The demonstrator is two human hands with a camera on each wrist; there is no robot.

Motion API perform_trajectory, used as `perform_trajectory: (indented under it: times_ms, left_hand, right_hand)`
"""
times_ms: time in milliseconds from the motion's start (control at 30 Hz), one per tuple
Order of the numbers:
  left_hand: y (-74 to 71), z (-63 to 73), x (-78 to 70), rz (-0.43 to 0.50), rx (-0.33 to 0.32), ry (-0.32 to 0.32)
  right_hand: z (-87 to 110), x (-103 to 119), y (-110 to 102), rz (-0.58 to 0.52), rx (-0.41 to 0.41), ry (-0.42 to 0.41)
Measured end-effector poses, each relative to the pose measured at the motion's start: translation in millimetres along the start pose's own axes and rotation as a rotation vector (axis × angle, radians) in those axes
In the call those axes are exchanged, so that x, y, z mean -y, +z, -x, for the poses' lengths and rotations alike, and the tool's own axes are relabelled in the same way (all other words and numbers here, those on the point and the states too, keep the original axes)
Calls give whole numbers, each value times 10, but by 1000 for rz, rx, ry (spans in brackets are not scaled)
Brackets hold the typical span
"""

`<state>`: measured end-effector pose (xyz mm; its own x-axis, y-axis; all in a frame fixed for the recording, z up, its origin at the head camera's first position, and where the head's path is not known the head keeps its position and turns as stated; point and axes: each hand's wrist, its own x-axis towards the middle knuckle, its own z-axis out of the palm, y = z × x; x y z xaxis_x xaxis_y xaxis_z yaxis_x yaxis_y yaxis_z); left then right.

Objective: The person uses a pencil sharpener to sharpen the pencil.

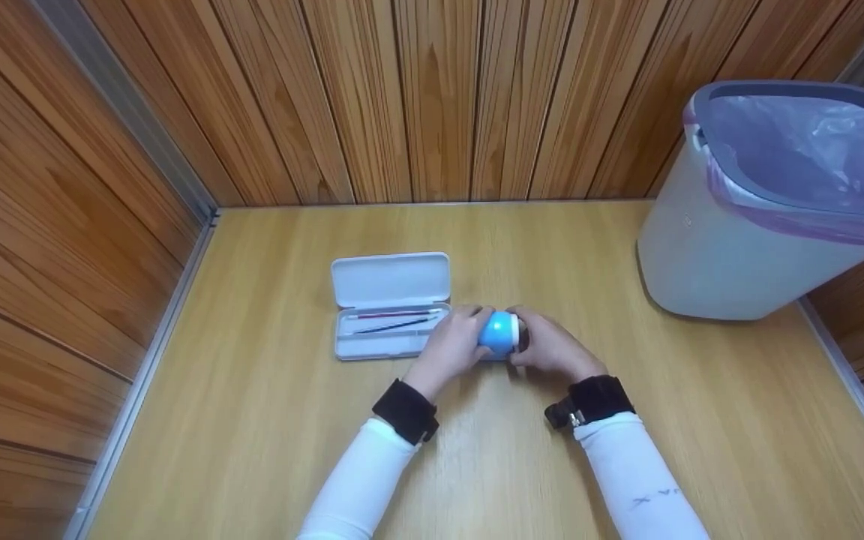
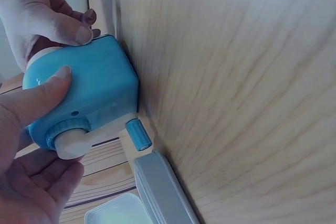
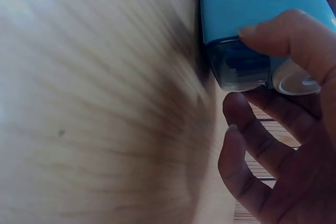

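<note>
A blue and white crank pencil sharpener (image 1: pixel 498 334) stands on the table between both hands. My left hand (image 1: pixel 456 341) grips its crank side, the thumb lying on the blue body in the left wrist view. Below that thumb show the round hub and the blue crank knob (image 2: pixel 138 135). From the other end my right hand (image 1: pixel 552 346) holds the sharpener, thumb on the edge of the blue shell and fingers curled on the far side. In the right wrist view, a dark see-through drawer (image 3: pixel 239 66) shows beneath that thumb. Whether a pencil sits in the sharpener cannot be seen.
Left of the hands lies an opened pencil case (image 1: pixel 376 349), its lid (image 1: pixel 391 280) tipped back. Inside are a reddish pencil (image 1: pixel 394 314) and a dark pencil (image 1: pixel 398 325). A lined trash bin (image 1: pixel 732 255) stands at the right. Wooden panel walls (image 1: pixel 432 105) border the table.
</note>
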<state>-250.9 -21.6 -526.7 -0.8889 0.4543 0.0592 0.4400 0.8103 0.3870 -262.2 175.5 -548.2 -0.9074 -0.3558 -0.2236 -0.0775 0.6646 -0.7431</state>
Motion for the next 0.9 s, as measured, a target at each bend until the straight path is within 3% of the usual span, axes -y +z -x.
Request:
perform_trajectory:
  times_ms: [267,533,900]
  left_hand:
    - [-15,-1,7,-9,-4,10]
    - [-21,-5,12,-31,-5,23]
    - [-8,-15,-15,-30,0,44]
  right_hand:
    - [22,14,-4,9,-25,3]
    - [14,9,2,27,-36,-51]
    - [23,-36,2,4,-26,-35]
